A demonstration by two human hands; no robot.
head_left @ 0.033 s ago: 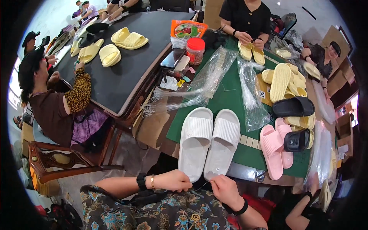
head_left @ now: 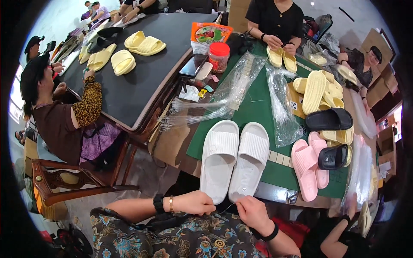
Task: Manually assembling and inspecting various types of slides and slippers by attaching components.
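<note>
A pair of white slide slippers, the left one (head_left: 217, 174) and the right one (head_left: 247, 176), lies side by side on the near edge of the table, heels toward me. Just below the left heel my left hand (head_left: 198, 203) is closed, its fingertips pinched. My right hand (head_left: 254, 213) pinches at the heel of the right slipper. A thin pale strand (head_left: 226, 209) sags between the fingertips of both hands. Its ends are hidden in my fingers.
Beyond the slippers lie a bundle of clear plastic strands (head_left: 193, 109) and clear bags (head_left: 282, 112). Pink slippers (head_left: 305, 170), black slippers (head_left: 329, 119) and yellow slippers (head_left: 315, 92) crowd the right. A red-lidded jar (head_left: 219, 56) stands farther back. Co-workers sit around both tables.
My hands and the white slippers have stayed in place. At the far right, a co-worker's cream slipper has shifted slightly up and left.
</note>
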